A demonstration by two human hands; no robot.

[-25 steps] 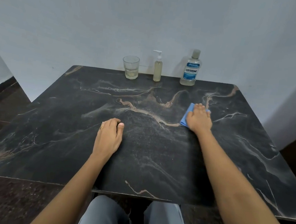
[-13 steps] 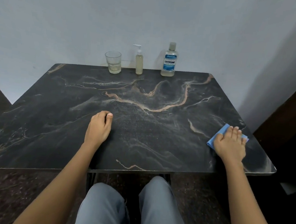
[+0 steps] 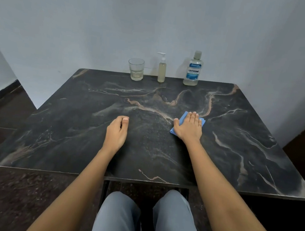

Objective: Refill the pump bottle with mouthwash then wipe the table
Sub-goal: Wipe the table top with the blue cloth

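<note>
My right hand (image 3: 189,127) lies flat, palm down, pressing a folded blue cloth (image 3: 184,115) onto the dark marble table (image 3: 72,126), right of the table's middle. My left hand (image 3: 117,130) rests on the table left of centre, fingers curled shut with nothing in them. At the back edge, against the wall, stand a small pump bottle (image 3: 162,69) filled with pale yellowish liquid and, to its right, a capped mouthwash bottle (image 3: 193,70) with a blue label, nearly drained.
A drinking glass (image 3: 136,69) with a little pale liquid stands left of the pump bottle. The pale wall rises right behind the table. My knees in grey trousers sit under the near edge. Dark floor lies to both sides.
My right hand slid the blue cloth from the table's near right corner back toward the middle, after sweeping out there from the centre. My left hand has stayed in place.
</note>
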